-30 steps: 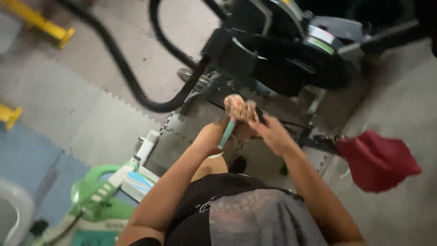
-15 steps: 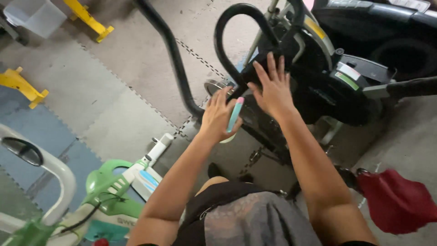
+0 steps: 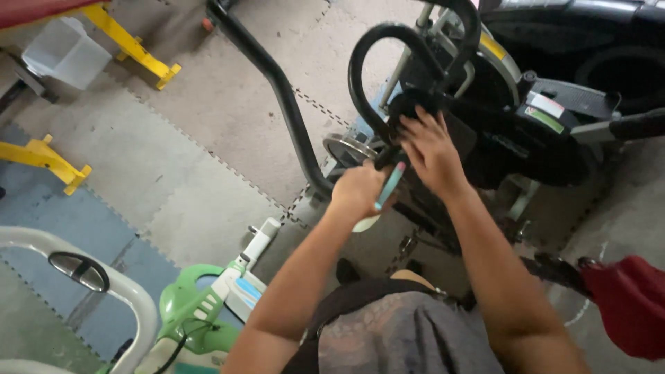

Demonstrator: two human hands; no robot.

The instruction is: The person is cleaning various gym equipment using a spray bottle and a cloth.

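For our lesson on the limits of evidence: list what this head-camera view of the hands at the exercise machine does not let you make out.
Head view only:
- Working end of the teal-handled tool: hidden behind the left hand.
- What the right hand presses on: covered by its palm and lost in the black exercise machine.
- Red object: cut off by the right edge.
- Green and white device: cut off by the bottom edge.

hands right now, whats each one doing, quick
Left hand: closed around a teal tool handle.
Right hand: open, fingers spread on the exercise machine's black frame.
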